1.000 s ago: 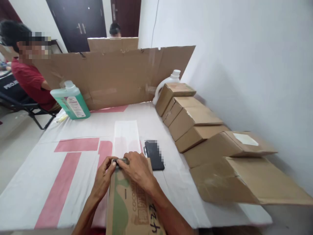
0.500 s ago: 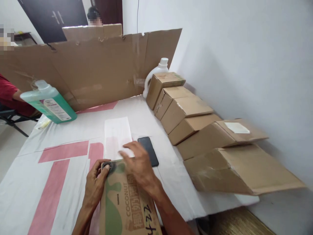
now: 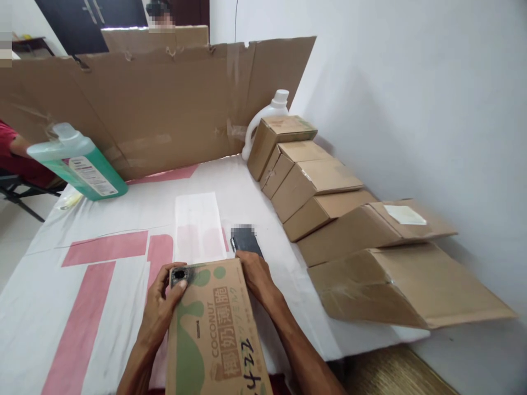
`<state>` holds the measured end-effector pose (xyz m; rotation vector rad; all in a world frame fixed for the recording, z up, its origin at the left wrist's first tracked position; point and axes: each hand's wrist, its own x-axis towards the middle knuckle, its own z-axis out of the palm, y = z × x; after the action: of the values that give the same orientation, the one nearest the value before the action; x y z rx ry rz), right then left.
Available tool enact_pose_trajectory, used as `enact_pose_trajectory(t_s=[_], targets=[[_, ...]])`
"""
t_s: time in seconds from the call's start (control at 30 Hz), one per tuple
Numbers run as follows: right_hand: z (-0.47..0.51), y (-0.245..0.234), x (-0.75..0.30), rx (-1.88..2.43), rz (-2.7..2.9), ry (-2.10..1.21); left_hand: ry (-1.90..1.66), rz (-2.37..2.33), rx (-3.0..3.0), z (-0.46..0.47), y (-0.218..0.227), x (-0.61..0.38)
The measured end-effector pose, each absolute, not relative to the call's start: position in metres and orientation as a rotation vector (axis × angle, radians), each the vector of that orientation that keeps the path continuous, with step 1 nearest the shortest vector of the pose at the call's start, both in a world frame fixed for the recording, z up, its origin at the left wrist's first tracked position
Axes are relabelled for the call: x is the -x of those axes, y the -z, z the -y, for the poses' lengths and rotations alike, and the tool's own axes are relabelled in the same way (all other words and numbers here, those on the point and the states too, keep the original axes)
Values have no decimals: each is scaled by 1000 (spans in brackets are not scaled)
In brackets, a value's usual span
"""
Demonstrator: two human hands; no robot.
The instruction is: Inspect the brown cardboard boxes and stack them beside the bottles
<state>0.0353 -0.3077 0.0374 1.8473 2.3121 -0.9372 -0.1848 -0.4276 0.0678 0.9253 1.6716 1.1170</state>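
Note:
A brown cardboard box (image 3: 218, 334) printed with COCONUT, green shapes and the handwritten number 422 is tilted toward me at the table's near edge. My left hand (image 3: 162, 296) grips its upper left corner, thumb beside a dark hole with a blackened rim. At the upper right corner, my right hand (image 3: 256, 274) holds the box's side; its fingertips are partly hidden behind the edge. Just beyond that hand lies a dark phone (image 3: 247, 246), its lower part covered. A white sheet of paper (image 3: 200, 216) rests flat behind the box.
Several cardboard boxes (image 3: 341, 219) stand in a row along the right wall. A white jug (image 3: 263, 118) stands behind them. A bottle of green liquid (image 3: 88, 167) is at the far left. A cardboard panel (image 3: 164, 104) closes off the back, with people beyond it.
My right hand has come down from above the box's top onto its right edge, uncovering the print. My left hand has stayed at the corner. The view has shifted slightly.

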Motion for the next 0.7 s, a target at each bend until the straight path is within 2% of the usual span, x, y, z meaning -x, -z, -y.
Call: enact_pose_trajectory(t_s=[0.27,0.43,0.53,0.6,0.63,0.7], targets=[[318,-30,-33,-1828,-2270,747,-1119,-1560,-992,439,-75,181],[317,-29,-42,-1813,-2289,805,-1150,-1477,-996,446,-65,183],[312,-46,-63,-1935,-2349,911,-1142,-1464,-1003,447,-56,185],[312,-67,-76,-2220,-2491,1142,-1121,-1439,-1040,447,-52,185],[315,-78,-79,-2364,-2578,1374,-1112,-1425,-1056,447,-51,186],[323,-98,-75,-2369,-2652,2095,-1115,-1410,-1070,446,-50,186]])
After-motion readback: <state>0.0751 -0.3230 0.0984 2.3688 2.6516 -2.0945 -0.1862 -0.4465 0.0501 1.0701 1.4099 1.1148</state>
